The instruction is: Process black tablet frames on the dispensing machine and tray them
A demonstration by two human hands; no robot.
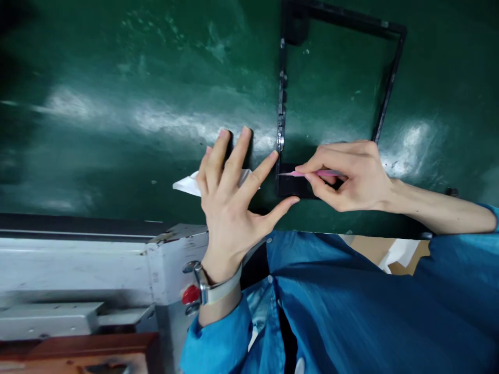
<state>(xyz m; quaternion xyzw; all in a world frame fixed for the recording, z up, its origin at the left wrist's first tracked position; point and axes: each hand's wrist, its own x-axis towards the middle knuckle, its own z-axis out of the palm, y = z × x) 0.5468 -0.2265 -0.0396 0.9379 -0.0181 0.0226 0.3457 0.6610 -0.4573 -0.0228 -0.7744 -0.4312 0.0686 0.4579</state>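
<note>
My right hand [349,174] pinches a thin pink tool with a fine pointed metal tip [298,173]; whether it is a blade or tweezers is too small to tell. The tip meets the near left corner of a black rectangular frame [281,98] lying flat on the green table. My left hand [237,189] is spread out, palm down. Its index fingertip touches the frame's left side and its thumb tip rests by the near edge. Under the left fingers lies a piece of white paper or tissue [187,184], partly covered.
The green tabletop [117,156] shows scuffs and glare, and its front edge runs below my hands. A grey metal cabinet [175,265] and a reddish-brown box [78,350] stand below at left. Cardboard with white paper [401,253] shows below at right.
</note>
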